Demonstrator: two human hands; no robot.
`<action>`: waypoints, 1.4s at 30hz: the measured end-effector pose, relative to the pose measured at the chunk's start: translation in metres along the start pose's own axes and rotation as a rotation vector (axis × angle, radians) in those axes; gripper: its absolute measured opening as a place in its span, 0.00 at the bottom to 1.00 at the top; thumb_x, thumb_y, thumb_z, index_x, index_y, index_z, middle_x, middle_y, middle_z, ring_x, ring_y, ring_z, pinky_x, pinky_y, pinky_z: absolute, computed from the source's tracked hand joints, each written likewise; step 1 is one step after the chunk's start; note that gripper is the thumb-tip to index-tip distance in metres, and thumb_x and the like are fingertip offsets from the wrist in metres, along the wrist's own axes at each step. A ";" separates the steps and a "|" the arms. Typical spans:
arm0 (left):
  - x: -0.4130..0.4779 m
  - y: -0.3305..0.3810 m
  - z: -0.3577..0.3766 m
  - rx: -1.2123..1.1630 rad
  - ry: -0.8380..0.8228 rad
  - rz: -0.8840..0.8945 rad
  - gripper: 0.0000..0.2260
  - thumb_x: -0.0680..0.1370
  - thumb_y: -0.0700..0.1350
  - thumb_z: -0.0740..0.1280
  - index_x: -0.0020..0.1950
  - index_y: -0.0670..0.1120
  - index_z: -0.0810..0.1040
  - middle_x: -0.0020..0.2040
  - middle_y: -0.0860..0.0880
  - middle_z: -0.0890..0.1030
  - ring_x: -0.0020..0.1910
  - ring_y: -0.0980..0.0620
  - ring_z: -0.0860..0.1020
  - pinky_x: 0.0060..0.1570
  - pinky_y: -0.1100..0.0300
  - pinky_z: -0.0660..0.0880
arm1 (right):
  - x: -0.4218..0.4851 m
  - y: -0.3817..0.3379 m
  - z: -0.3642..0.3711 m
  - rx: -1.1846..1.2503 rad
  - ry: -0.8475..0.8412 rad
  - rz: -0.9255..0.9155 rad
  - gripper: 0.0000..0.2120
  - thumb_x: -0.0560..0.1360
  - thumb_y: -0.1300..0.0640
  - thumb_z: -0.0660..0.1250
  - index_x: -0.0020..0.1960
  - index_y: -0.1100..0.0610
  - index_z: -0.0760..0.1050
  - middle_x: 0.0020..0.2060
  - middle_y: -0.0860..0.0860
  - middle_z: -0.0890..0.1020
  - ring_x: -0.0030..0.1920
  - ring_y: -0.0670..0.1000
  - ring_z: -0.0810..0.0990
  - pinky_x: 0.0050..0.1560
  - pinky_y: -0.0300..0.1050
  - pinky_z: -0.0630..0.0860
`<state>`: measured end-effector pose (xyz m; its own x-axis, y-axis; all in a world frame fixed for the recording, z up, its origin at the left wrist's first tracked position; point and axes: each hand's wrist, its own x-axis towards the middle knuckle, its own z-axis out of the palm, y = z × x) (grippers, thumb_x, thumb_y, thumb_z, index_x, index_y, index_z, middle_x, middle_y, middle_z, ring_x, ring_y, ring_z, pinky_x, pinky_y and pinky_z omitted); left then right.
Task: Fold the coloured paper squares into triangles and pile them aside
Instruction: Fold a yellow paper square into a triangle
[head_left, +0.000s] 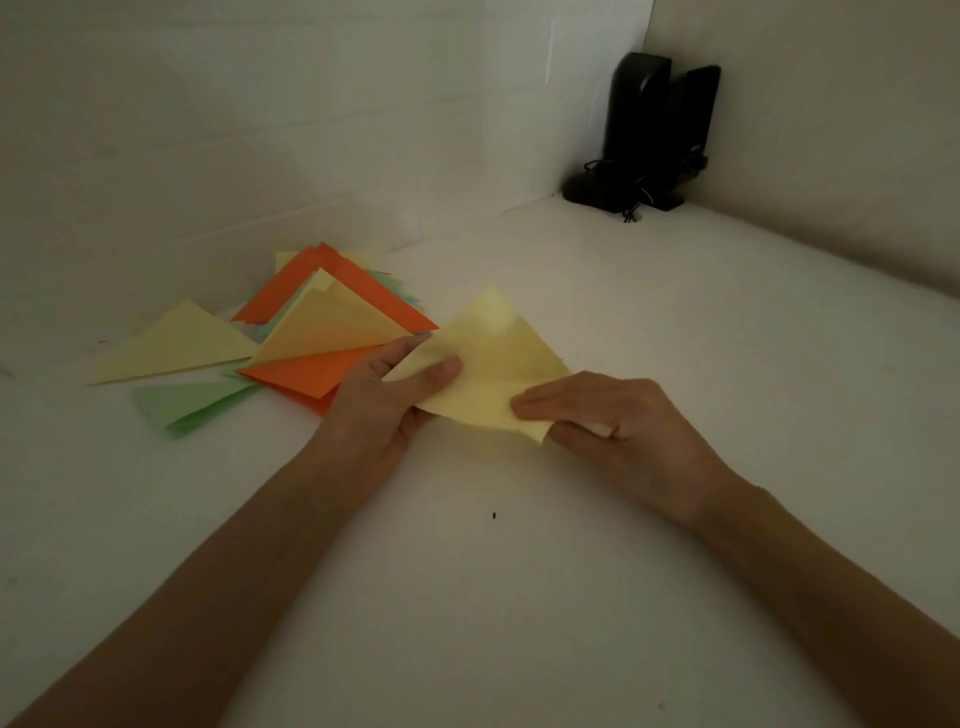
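1. The yellow paper (493, 364), half-folded, is mid-table, held between both hands.
2. The left hand (384, 400) pinches its left edge with the thumb on top. The right hand (597, 415) grips its near right corner.
3. A messy pile of triangles (322, 322) in orange, yellow and green lies just left. A yellow triangle (176, 345) and a green triangle (192, 402) spill from its left side.
4. A black device (649, 135) stands well apart in the far corner where the walls (260, 130) meet the white tabletop (467, 597).

Your left hand (382, 400) and right hand (602, 415) grip the sheet (493, 353) at frame centre, the pile of triangles (311, 332) lies just left on the table (467, 597), and the device (654, 135) stands upper right.
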<state>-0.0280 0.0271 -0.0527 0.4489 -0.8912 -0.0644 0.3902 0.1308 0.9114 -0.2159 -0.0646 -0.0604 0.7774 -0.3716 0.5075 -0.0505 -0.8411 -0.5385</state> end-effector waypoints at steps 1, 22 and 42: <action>-0.001 0.000 0.000 -0.003 -0.017 0.006 0.07 0.69 0.34 0.67 0.45 0.42 0.78 0.38 0.51 0.83 0.38 0.57 0.81 0.38 0.67 0.77 | 0.001 -0.003 -0.001 0.085 0.039 0.104 0.10 0.74 0.52 0.68 0.50 0.56 0.84 0.46 0.44 0.84 0.48 0.42 0.80 0.52 0.31 0.72; -0.020 0.011 0.007 0.390 -0.251 0.132 0.09 0.68 0.46 0.71 0.47 0.51 0.81 0.39 0.55 0.82 0.39 0.59 0.79 0.38 0.66 0.74 | 0.003 -0.023 -0.006 0.272 0.124 0.433 0.09 0.71 0.53 0.73 0.33 0.48 0.77 0.41 0.50 0.77 0.44 0.43 0.74 0.50 0.41 0.69; -0.024 0.005 0.014 0.516 -0.255 0.428 0.08 0.76 0.34 0.67 0.46 0.47 0.77 0.33 0.61 0.78 0.34 0.65 0.73 0.35 0.73 0.67 | 0.007 -0.026 -0.004 0.425 0.152 0.445 0.08 0.68 0.53 0.74 0.42 0.50 0.76 0.36 0.43 0.79 0.39 0.43 0.75 0.41 0.37 0.70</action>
<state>-0.0481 0.0431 -0.0415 0.2509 -0.8897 0.3815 -0.2359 0.3260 0.9155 -0.2116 -0.0468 -0.0396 0.6399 -0.7277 0.2471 -0.0704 -0.3757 -0.9241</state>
